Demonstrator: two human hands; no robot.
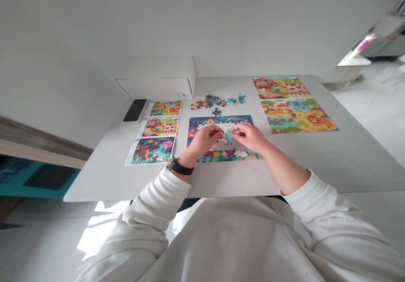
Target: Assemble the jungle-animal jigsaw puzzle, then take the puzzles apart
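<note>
My left hand (207, 139) and my right hand (249, 137) meet over a partly assembled jigsaw puzzle (221, 123) on the white table (332, 159). Both pinch a teal puzzle piece (229, 136) held between their fingertips just above the puzzle's bare middle. A black watch sits on my left wrist. A small heap of loose puzzle pieces (217, 101) lies beyond the puzzle, with one dark blue piece (216, 112) apart from it.
Two finished animal puzzles (292, 104) lie at the right. A sheet of three reference pictures (156, 132) lies at the left. A white box (158, 79) and a black phone (135, 110) sit at the back left by the wall.
</note>
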